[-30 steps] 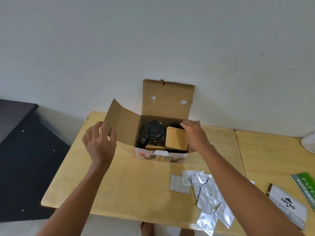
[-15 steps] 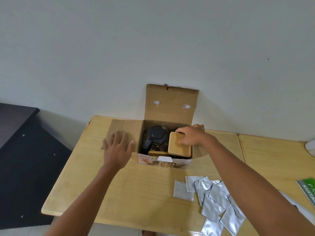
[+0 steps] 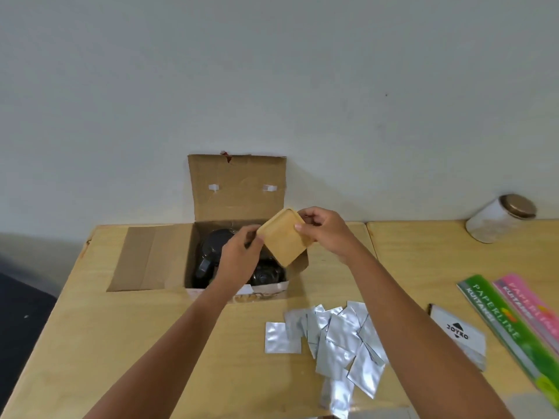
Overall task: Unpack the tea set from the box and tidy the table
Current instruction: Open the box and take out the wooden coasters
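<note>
Cardboard box (image 3: pixel 208 237): stands at the counter's (image 3: pixel 121 343) far edge against the wall, rear flap upright, left flap laid flat on the counter, so the opening is free for reaching in.

Wooden tray (image 3: pixel 282 237): square, tilted, held above the box's right half. Right hand (image 3: pixel 325 229) pinches its far corner, thumb on the face; left hand (image 3: pixel 242 255) grips the near-left edge, judged to steady it clear of the box.

Black-lidded glass teapot (image 3: pixel 214 252): inside the box, left side; not yet unpacked.

Foil sachets (image 3: pixel 332 337): loose heap near the counter's front edge, unsorted.
</note>
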